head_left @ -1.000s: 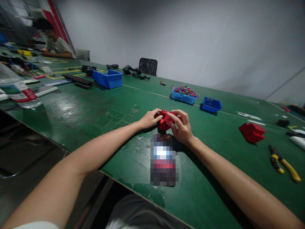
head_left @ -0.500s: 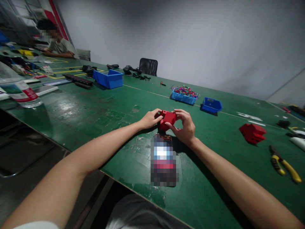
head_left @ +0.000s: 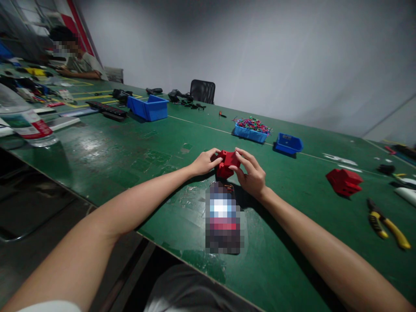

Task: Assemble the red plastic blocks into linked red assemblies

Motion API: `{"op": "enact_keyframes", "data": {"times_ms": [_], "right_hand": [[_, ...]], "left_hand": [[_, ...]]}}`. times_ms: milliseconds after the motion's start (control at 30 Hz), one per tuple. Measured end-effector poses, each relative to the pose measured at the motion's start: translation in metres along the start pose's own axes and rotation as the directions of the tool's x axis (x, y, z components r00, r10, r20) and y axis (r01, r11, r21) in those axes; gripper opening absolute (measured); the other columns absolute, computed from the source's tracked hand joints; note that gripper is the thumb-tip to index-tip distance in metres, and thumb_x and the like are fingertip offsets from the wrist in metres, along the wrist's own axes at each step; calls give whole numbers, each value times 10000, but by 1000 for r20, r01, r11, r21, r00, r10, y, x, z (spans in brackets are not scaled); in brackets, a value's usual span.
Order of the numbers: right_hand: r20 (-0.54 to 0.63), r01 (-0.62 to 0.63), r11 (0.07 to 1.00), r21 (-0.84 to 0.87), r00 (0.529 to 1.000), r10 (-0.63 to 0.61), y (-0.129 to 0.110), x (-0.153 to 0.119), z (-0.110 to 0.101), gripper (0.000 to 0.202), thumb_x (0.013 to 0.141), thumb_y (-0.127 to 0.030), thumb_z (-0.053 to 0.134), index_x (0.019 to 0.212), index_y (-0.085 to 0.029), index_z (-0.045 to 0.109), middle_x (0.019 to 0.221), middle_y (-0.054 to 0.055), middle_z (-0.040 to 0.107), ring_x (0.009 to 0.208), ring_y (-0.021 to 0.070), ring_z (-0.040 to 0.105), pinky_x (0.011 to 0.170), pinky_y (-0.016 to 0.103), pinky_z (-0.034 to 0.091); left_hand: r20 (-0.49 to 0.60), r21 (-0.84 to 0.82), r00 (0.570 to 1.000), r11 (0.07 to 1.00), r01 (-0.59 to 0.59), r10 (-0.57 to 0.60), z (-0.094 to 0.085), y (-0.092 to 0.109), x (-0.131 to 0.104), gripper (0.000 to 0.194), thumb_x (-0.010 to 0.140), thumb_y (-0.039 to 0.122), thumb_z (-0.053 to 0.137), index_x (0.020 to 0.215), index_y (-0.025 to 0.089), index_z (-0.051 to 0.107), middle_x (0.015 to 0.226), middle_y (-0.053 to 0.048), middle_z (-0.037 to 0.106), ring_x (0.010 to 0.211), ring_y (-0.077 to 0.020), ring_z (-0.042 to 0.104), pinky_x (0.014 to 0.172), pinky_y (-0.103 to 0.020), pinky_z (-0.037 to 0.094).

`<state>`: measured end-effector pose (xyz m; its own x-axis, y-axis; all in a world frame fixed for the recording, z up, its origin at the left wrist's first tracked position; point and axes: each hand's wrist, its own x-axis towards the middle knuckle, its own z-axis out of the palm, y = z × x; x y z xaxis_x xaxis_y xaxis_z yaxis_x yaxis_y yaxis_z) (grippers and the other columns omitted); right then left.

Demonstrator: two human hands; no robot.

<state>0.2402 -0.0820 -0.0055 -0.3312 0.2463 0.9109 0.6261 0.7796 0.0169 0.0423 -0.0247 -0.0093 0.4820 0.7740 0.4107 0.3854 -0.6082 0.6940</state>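
Between my two hands, a red block-like part (head_left: 230, 160) rests on or just above the green table (head_left: 169, 149). My left hand (head_left: 206, 162) grips its left side, thumb in front and fingers behind. On its right side, the fingertips and thumb of my right hand (head_left: 252, 173) press against it. Directly below the part, nearer to me, lies a phone-like object (head_left: 223, 221) whose surface is blurred out. A second red part (head_left: 344, 181) stands on the table to the right, with yellow-handled pliers (head_left: 386, 223) close by.
Farther back are a large blue bin (head_left: 148, 108), a blue tray of colourful small pieces (head_left: 251, 131) and a smaller blue tray (head_left: 288, 143). A plastic bottle (head_left: 29, 121) stands at the left. Another person (head_left: 82, 65) sits at the far left.
The fingers of my right hand have shifted slightly on the red part, and its thumb has moved a little to the right. My left hand looks unmoved.
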Motion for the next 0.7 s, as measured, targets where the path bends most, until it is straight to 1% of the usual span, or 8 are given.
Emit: {"op": "enact_keyframes", "data": {"times_ms": [167,333,433,600,700], "right_hand": [[33,-8,1000,12,999,7,1,0,-1,440,907,-246,572,1341,-188,525,1293,170,597,1179,255,599,971,432,539],[44,-14,1000,22,999,13,1,0,0,450,916,-242,551,1362,-198,515,1315,159,588,1193,256,591,989,430,525],[41,-10,1000,22,999,9,0,0,-1,455,915,-228,552,1367,-194,511,1314,163,588,1193,252,591,990,421,525],[64,-48,998,35,997,46,0,1,-1,426,933,-264,518,1354,-194,527,1321,153,587,1197,247,591,1003,418,517],[61,-47,998,32,997,45,1,1,-1,422,934,-257,515,1350,-189,529,1320,155,588,1198,245,590,1004,416,517]], "left_hand": [[0,-1,1000,1000,-7,7,0,0,0,344,887,383,491,1108,132,571,791,-31,649,675,-138,563,649,-248,423],[1,-9,1000,1000,-12,12,1,0,0,335,887,377,491,1107,135,566,824,-36,659,701,-144,579,674,-256,434],[6,-12,1000,1000,-18,18,0,1,0,335,890,372,489,1113,131,560,846,-42,662,718,-147,588,690,-261,439],[9,3,1000,1000,-18,18,0,1,1,333,895,374,486,1117,137,559,862,-42,663,731,-146,593,703,-261,441],[10,17,1000,1000,-18,18,0,1,0,333,897,383,479,1117,145,559,872,-40,663,736,-146,594,710,-264,444]]}}
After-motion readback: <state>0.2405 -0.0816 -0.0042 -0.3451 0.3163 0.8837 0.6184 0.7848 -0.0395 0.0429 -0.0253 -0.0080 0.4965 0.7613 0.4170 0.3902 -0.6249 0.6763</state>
